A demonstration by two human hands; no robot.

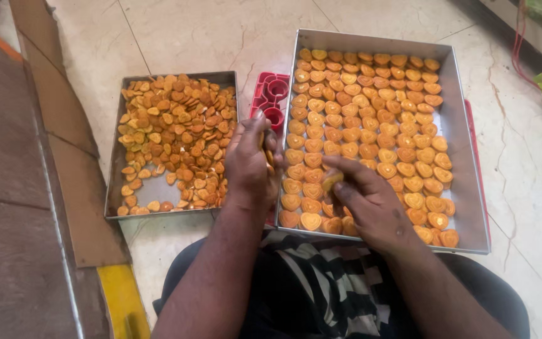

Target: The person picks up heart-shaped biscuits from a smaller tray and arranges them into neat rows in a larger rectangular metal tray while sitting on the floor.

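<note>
Clearly, I logged:
Left hand (250,162): clenched around a stack of biscuits (267,157) (mostly hidden).
Right hand (365,202): fingertips pinched one heart-shaped biscuit (332,182) over the large tray (465,157).

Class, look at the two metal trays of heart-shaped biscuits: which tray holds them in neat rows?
The larger tray, under the right hand. Its biscuits sit in rows; the smaller tray holds a loose heap.

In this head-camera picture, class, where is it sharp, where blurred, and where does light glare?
Head view: even, soft light; the large tray and its heart-shaped biscuits are fairly sharp; the right hand and left hand look slightly smeared; faint sheen on the marble floor, no hard glare.
</note>
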